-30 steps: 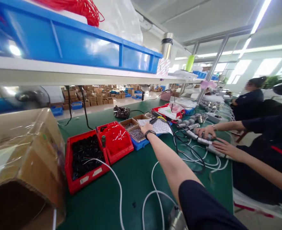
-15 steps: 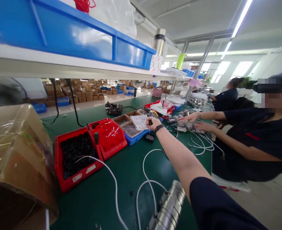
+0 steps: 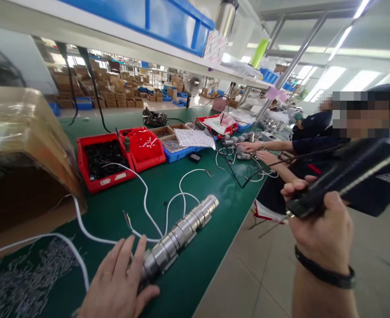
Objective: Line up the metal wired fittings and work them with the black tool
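My left hand [image 3: 115, 280] lies over the near end of a row of shiny metal cylinders [image 3: 178, 236], its fingers spread and its thumb on the near side. The palm hides that end of the row. White cables [image 3: 146, 194] run from the row across the green table, some with bare wire ends. My right hand [image 3: 323, 229] is closed around a black corded electric screwdriver [image 3: 317, 190], raised at the right, past the table's edge. A thin metal shaft points down and left from it.
Red bins [image 3: 111, 179] hold black parts and red bags. Behind stands a blue tray [image 3: 181, 154] with small metal parts and a printed sheet [image 3: 195, 138]. A cardboard box [image 3: 25, 176] and loose pins [image 3: 32, 278] are at left. A co-worker's hands [image 3: 251, 148] work at right.
My right hand has come back from the bins to the near right with the black screwdriver. My left hand has come into view on the metal cylinders. The view has turned downward.
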Demonstrator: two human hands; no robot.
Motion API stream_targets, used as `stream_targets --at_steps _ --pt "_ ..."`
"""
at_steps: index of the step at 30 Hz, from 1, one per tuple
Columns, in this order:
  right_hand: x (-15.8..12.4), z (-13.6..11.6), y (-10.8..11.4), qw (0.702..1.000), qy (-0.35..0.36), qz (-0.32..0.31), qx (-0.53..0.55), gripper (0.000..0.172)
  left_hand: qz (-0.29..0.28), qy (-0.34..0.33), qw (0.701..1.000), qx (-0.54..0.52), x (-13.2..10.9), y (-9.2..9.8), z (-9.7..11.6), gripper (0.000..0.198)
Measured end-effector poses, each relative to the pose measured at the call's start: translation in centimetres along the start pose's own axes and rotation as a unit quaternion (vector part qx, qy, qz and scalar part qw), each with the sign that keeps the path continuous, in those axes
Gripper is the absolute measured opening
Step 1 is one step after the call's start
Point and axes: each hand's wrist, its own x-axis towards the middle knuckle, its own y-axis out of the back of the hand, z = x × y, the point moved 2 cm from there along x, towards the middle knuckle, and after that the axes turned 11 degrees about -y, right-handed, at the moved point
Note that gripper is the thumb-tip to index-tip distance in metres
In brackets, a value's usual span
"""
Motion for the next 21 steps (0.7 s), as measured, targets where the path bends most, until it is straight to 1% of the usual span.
stream_targets --at_steps 1,2,4,5,6,7,9,10,11,13,15,16,17,19,21 --pt "-0.9 -0.7 0.8 1.0 0.009 0.004 0.004 0.034 0.006 -0.006 1.0 -0.021 1.4 1.1 0.5 0.07" --pt "-1.7 -1.2 1.5 1.0 0.013 0.004 0.005 0.036 -0.01 -0.018 0.998 -0.055 3.2 2.2 1.2 0.065" --pt "-2.9 -1.8 2.6 1.0 0.005 -0.002 -0.011 0.037 -0.057 -0.066 0.987 -0.133 7.5 3.7 3.0 0.043" --pt "-3.4 -1.8 3.0 1.0 0.001 0.002 -0.021 0.037 -0.061 -0.095 0.982 -0.152 9.9 4.0 3.9 0.036" --pt "-3.9 -1.6 3.4 1.0 -0.004 0.011 -0.026 0.04 -0.055 -0.125 0.978 -0.155 12.2 3.8 4.8 0.035" --pt "-4.4 -1.3 3.7 1.0 -0.013 0.018 -0.021 0.043 -0.045 -0.139 0.977 -0.154 14.4 3.3 5.4 0.037" --pt "-5.4 -0.3 4.2 0.998 -0.039 0.022 0.037 0.044 -0.06 -0.151 0.971 -0.173 18.1 1.0 6.3 0.044" --pt "-5.8 0.3 4.2 0.995 -0.054 0.013 0.078 0.044 -0.072 -0.157 0.968 -0.184 19.5 -0.4 6.6 0.046" --pt "-6.2 0.8 4.2 0.991 -0.07 -0.006 0.114 0.046 -0.09 -0.162 0.962 -0.199 20.6 -1.8 6.7 0.046" --pt "-6.7 1.8 3.9 0.983 -0.093 -0.062 0.149 0.058 -0.131 -0.175 0.947 -0.236 21.9 -4.2 6.6 0.042" --pt "-6.5 2.5 3.4 0.978 -0.112 -0.116 0.129 0.072 -0.164 -0.184 0.929 -0.276 22.4 -5.7 6.4 0.04" --pt "-6.2 2.9 3.2 0.977 -0.122 -0.134 0.109 0.076 -0.173 -0.186 0.921 -0.295 22.5 -6.2 6.2 0.04" --pt "-5.8 3.1 3.0 0.977 -0.13 -0.146 0.09 0.074 -0.178 -0.187 0.914 -0.312 22.6 -6.4 6.1 0.04" --pt "-4.7 3.7 2.7 0.977 -0.137 -0.149 0.061 0.062 -0.186 -0.191 0.901 -0.342 22.7 -6.6 6.0 0.04" --pt "-3.6 4.2 2.5 0.981 -0.13 -0.139 0.036 0.062 -0.193 -0.201 0.887 -0.368 22.8 -6.7 6.1 0.039"
